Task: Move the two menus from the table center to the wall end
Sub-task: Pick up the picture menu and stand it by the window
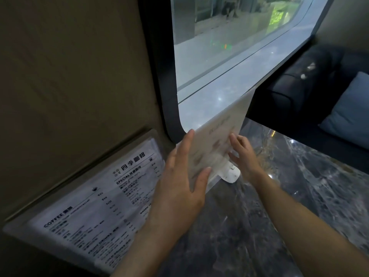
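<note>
Your left hand (pixel 179 176) lies flat and open against the near face of the standing menu (pixel 217 136). The fingers are spread and the thumb presses the lower part of the sheet. Your right hand (pixel 244 154) is on the other side of that menu, down by its bottom edge. Its fingers are bent toward the sheet, but the sheet is blurry there, so you cannot tell if they pinch it or only touch it.

The standing menu is a pale, see-through sheet in a small white stand (pixel 231 173). The stand sits on the dark marble table (pixel 299 186), close to the window (pixel 229 56). The sheet leans back toward the glass.

The flat menu (pixel 95 204) lies to the left, in a clear sleeve with black print, and you can read the word COFFEE on it. It rests right along the brown wall (pixel 69 76) at the table's edge. Your left wrist covers one of its corners. A dark sofa with a blue cushion (pixel 347 110) sits past the far side of the table.
</note>
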A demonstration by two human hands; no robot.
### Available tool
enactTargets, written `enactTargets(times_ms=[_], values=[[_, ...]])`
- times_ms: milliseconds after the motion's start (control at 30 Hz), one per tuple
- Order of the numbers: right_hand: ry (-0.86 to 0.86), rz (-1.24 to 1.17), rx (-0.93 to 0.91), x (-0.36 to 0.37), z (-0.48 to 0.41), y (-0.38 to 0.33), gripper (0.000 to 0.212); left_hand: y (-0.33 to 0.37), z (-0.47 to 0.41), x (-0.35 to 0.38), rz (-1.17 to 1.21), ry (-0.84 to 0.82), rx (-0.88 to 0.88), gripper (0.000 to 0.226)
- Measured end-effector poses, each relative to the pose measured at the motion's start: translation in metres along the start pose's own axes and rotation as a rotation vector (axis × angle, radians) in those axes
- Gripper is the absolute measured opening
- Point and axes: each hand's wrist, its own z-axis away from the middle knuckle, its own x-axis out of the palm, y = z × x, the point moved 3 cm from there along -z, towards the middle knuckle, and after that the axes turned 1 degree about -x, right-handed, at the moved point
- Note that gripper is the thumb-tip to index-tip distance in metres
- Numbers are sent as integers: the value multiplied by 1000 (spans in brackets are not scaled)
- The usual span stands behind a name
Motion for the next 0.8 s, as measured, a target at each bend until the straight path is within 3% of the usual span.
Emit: enactTargets(times_ms=[233,500,800], values=[[22,-101,96,8,-25,5,36,-2,-12,-4,138,69,-96,55],[30,-109,66,17,-37,7,38,1,-22,-1,173,136,-124,53],[5,65,63,21,-32,3,49,1,-21,1,-29,155,-70,70]])
